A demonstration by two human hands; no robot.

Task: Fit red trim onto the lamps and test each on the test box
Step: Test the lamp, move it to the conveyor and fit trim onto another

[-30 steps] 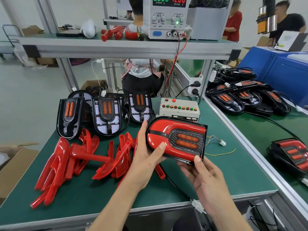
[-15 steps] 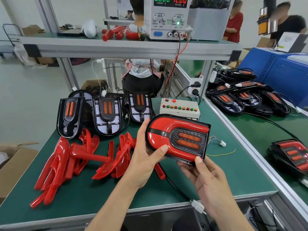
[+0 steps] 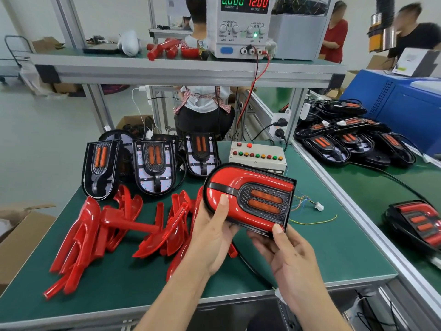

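We have lifted the lamp (image 3: 248,198) a little since a second ago, its red trim (image 3: 229,187) now on, so plugging it into the test box (image 3: 257,156) at 12 o'clock looks next. Our left hand (image 3: 212,232) grips its round end and our right hand (image 3: 286,252) pinches its lower corner. We count three bare lamps (image 3: 152,168) at 10 o'clock; the loose red trims (image 3: 95,230) at 9 o'clock overlap too much to count.

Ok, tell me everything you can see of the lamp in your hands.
The held lamp has a black housing with glossy red trim fitted over its face and two unlit orange bars in a dark textured inset. It is held above the green table, lying sideways. The left hand grips its rounded end, thumb on the trim; the right hand holds the lower right corner.
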